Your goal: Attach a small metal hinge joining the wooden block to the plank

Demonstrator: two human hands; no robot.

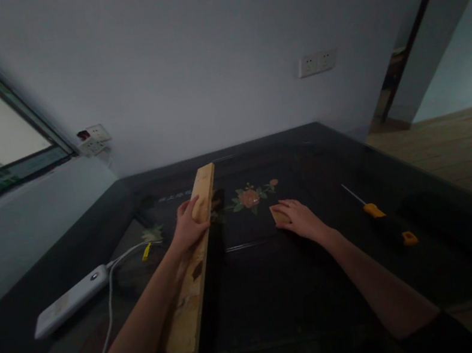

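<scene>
The wooden plank (197, 265) runs from the near edge of the dark surface (336, 280) away toward the wall, standing on its long edge. The left hand (189, 226) has its grip closed around the plank near the far end. The right hand (299, 218) lies with fingers curled over a small wooden block (279, 215). A yellow-handled screwdriver (366, 204) lies right of it, well apart. A white power bank (71, 300) with cable lies left.

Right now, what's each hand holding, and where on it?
Left hand grips the wooden plank on its side, past the middle toward the far end. Right hand covers a small tan block on the table.
</scene>
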